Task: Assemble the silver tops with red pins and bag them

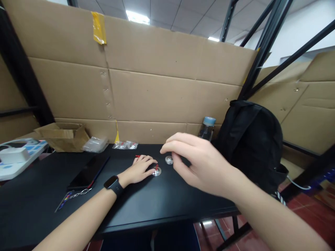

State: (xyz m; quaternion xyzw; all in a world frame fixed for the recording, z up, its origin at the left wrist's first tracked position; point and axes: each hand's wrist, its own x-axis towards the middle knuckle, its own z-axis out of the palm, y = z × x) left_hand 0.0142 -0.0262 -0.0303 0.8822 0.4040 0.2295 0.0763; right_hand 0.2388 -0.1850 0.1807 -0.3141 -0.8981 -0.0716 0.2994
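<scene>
Right hand (206, 165) is closest to the lens, raised off the table (162, 198) with its fingers (178, 141) loosely curled and forefinger and thumb drawn near each other. A plain disc (169, 159) shows in the small gap just under those two tips, at about 5 o'clock from the forefinger tip. Whether the tips pinch it or it simply lies on the table behind them, I cannot tell.

Left hand (138, 170) lies farther out, palm down and flat on the table, its fingers spread and closed on nothing. Their tips touch the rim of a second disc (156, 171) (this one has a red bit on top). That disc sits at 3 o'clock from the left hand and at 7 o'clock from the plain disc, near it but apart. Both discs are round, so neither has a long axis to speak of. The right hand is nearer the plain disc, and the left is nearer the red one.

A watch (113, 185) is on the left wrist and a phone (89, 171) lies at 9 o'clock. A bottle (208, 128) and a backpack (251, 139) stand at 2 o'clock.
</scene>
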